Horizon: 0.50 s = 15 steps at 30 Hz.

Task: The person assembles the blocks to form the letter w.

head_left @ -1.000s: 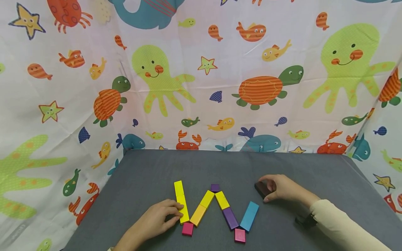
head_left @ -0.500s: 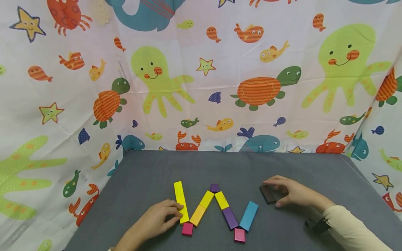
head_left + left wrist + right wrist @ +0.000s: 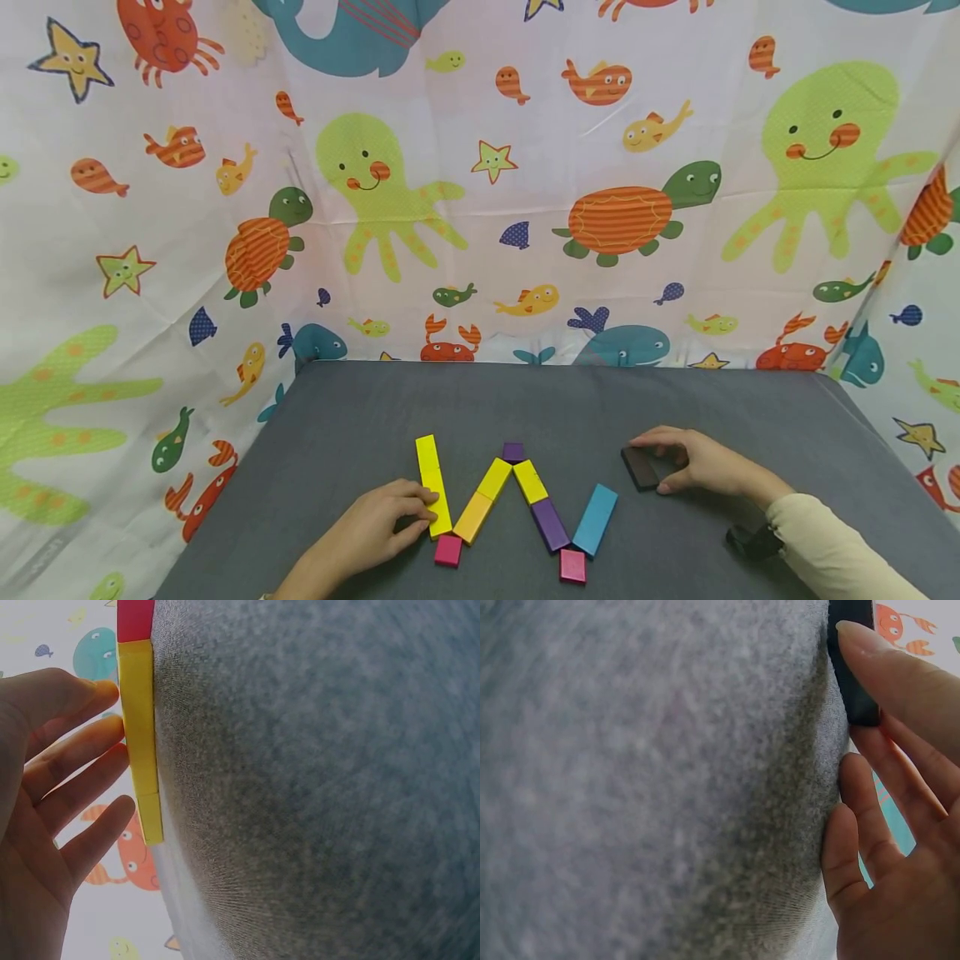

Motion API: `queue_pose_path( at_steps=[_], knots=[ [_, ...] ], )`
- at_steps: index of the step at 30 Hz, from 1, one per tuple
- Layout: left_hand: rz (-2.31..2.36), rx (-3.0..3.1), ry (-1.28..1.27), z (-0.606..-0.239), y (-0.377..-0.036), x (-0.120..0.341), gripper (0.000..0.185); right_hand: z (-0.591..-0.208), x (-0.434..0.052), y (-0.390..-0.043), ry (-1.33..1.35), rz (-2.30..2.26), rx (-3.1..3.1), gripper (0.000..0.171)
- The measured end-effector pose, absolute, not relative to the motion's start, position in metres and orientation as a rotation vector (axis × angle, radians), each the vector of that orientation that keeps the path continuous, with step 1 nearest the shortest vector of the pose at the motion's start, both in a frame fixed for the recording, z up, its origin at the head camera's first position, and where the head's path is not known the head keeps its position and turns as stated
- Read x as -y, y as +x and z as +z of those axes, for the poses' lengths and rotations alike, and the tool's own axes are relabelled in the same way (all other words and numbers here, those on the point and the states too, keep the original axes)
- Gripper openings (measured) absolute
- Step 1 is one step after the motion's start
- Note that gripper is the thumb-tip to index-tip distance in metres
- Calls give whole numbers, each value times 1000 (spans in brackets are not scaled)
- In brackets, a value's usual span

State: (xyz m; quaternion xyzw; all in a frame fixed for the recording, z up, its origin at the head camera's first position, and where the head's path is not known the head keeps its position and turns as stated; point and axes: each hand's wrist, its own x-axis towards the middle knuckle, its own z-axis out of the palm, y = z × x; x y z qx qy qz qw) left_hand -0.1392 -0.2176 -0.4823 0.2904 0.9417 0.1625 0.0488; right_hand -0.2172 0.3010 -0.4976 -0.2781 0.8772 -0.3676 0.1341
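On the grey table, my left hand [image 3: 382, 517] rests beside two yellow blocks [image 3: 429, 467] laid end to end, fingertips touching their side. In the left wrist view its fingers are spread and relaxed along the yellow blocks [image 3: 138, 720]. Farther right, my right hand [image 3: 701, 462] pinches a dark brown block [image 3: 640, 468] lying flat, thumb at the near end and index finger at the far end. The right wrist view shows the thumb over the face of the dark block [image 3: 851, 667], the other fingers loosely bent beyond it.
Between the hands, blocks form a zigzag: a pink block [image 3: 448, 551], an orange block [image 3: 473, 517], a small purple block [image 3: 513, 452], a longer purple block [image 3: 550, 524], another pink block [image 3: 572, 566] and a blue block [image 3: 596, 521]. A sea-animal curtain [image 3: 480, 250] hangs behind.
My right hand has moved right, and the dark brown block has shifted with it and turned a little. During the last half second it has hardly moved. The left hand stays put.
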Motion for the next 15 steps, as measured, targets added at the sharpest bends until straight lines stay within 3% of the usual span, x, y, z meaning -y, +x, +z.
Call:
queue_pose_path(
  at_steps=[15],
  knots=[
    [502,-2865,871,-483,-140,218,16,-498,-299,-216,-797,-1082,-2564,63]
  ],
)
